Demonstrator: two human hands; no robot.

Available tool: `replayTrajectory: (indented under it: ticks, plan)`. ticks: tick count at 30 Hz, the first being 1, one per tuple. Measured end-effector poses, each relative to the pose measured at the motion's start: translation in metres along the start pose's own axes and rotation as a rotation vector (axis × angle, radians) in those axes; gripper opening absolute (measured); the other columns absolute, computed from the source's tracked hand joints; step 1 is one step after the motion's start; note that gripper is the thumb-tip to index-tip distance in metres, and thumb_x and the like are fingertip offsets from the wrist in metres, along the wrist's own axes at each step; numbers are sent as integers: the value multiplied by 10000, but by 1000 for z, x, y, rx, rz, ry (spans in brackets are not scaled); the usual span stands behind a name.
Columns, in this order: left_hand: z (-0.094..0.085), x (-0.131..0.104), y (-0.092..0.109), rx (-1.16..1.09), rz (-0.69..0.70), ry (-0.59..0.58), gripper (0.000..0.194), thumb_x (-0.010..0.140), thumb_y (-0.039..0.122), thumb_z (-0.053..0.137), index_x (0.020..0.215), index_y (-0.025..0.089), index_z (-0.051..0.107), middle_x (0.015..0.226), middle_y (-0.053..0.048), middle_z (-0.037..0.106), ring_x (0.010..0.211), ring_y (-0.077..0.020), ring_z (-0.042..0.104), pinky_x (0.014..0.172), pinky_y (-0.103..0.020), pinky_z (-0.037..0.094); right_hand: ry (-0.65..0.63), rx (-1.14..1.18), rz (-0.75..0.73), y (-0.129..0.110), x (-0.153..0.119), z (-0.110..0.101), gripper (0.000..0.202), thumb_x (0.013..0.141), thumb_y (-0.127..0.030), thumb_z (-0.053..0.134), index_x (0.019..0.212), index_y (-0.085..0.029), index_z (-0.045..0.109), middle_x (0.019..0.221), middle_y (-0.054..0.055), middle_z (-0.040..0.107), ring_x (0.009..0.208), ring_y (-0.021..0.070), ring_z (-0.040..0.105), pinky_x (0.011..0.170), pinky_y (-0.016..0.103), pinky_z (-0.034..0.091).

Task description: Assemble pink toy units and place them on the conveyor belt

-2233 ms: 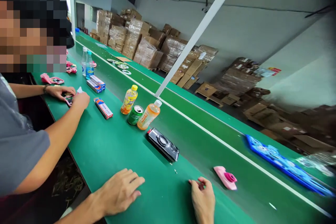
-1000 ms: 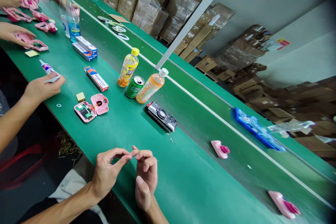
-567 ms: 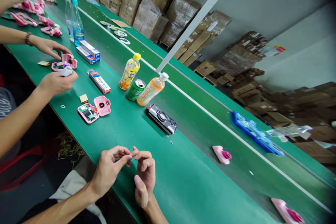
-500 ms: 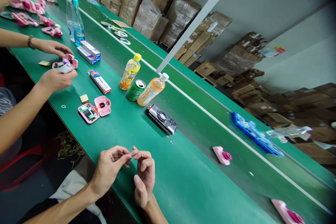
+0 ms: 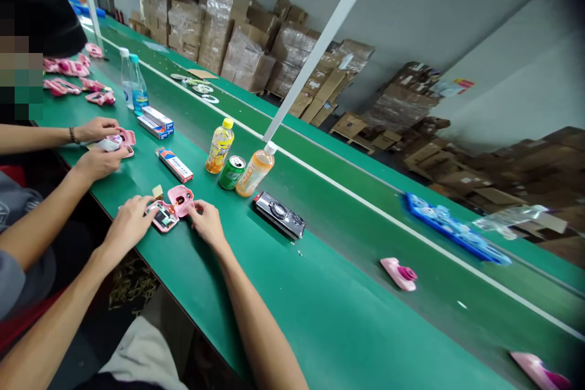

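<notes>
An opened pink plastic casing [image 5: 180,200] lies on the green table in front of me. Its left half holds a circuit board [image 5: 164,217] and wires, and a small yellowish square [image 5: 158,191] sits at its upper edge. My left hand [image 5: 130,222] is at the left half, thumb and fingers on its rim. At the right half, my right hand [image 5: 208,223] pinches the edge between thumb and fingers. Near my right hand, a silver-black device [image 5: 280,215] with a round ring on its face rests on the table.
To the left, a co-worker's hands [image 5: 103,158] hold another pink casing [image 5: 128,139]. Beyond stand a yellow-capped bottle [image 5: 220,146], a green can [image 5: 232,172], an orange drink bottle [image 5: 256,170] and a narrow box [image 5: 174,164]. Pink parts [image 5: 398,274] and a blue tray [image 5: 450,228] lie right.
Both my hands have moved left and forward from the table's front, where their fingertips met, onto the open pink casing. The view has shifted slightly.
</notes>
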State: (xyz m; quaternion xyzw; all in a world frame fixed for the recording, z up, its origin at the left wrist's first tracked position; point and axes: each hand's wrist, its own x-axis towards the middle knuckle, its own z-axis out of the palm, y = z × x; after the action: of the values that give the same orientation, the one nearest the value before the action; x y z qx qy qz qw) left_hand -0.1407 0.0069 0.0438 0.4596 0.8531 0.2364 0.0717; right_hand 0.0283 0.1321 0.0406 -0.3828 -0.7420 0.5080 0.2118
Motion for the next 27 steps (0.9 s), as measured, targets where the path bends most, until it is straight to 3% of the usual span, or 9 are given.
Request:
replayTrajectory:
  ticks: [3, 6, 10, 13, 16, 19, 21, 23, 27]
  plan:
    - [15, -25, 21, -49, 79, -85, 248, 948, 344, 482, 1040, 189, 652, 1000, -99, 705, 946, -270, 690, 826, -344, 508, -12, 30, 11, 7, -16, -13, 280, 954, -398, 554, 903, -165, 701, 633, -39, 586, 511, 96, 509, 552, 215, 419]
    - [32, -59, 42, -117, 122, -211, 246, 997, 372, 429, 977, 232, 630, 876, -43, 714, 828, -236, 696, 722, -312, 484, -7, 33, 64, 30, -74, -54, 387, 951, -509, 544, 940, -158, 707, 598, -45, 548, 487, 97, 465, 503, 213, 383]
    - [52, -75, 67, -154, 282, -218, 336, 1005, 378, 420, 1186, 213, 650, 1037, -95, 704, 1000, -283, 649, 849, -381, 484, 100, -8, 174, 53, -155, -108, 512, 951, -623, 520, 993, -150, 711, 601, -36, 526, 487, 105, 431, 465, 222, 347]
    - [67, -73, 84, -171, 470, -285, 388, 911, 431, 611, 1230, 217, 669, 1094, -86, 660, 1054, -301, 593, 919, -430, 469, 208, -36, 228, 64, -192, -124, 532, 951, -642, 518, 1021, -150, 711, 626, -23, 540, 510, 118, 452, 463, 230, 352]
    - [78, -79, 92, -234, 599, -389, 284, 879, 436, 686, 1092, 247, 703, 1076, -53, 648, 1028, -273, 578, 903, -406, 462, 289, -52, 250, 72, -213, -126, 515, 972, -612, 505, 1020, -147, 721, 651, -4, 575, 537, 132, 488, 489, 244, 394]
    - [81, -89, 89, -284, 654, -396, 214, 903, 411, 674, 1046, 253, 689, 1089, -54, 646, 1025, -267, 570, 866, -385, 452, 422, -100, 234, 71, -227, -120, 450, 982, -549, 539, 1091, -150, 718, 788, 42, 654, 655, 162, 567, 579, 269, 469]
    - [78, -93, 85, -369, 656, -432, 164, 956, 384, 597, 1002, 243, 667, 1081, -54, 650, 1024, -258, 576, 869, -377, 450, 620, -250, 111, 62, -231, -113, 366, 980, -471, 598, 1153, -167, 704, 939, 78, 686, 795, 190, 618, 685, 297, 521]
    - [72, -94, 86, -526, 596, -562, 196, 1001, 388, 521, 967, 235, 638, 1037, -38, 666, 985, -229, 600, 866, -350, 461, 725, -432, -114, 49, -227, -101, 259, 990, -355, 629, 1183, -196, 695, 1045, 92, 698, 939, 207, 645, 819, 327, 546]
    - [67, -96, 102, -945, 307, -783, 305, 971, 508, 561, 986, 211, 629, 856, -5, 681, 805, -179, 639, 752, -287, 504, 439, -486, -433, 30, -198, -73, 228, 1021, -182, 575, 1219, -226, 679, 1074, 71, 731, 1026, 181, 675, 927, 306, 544]
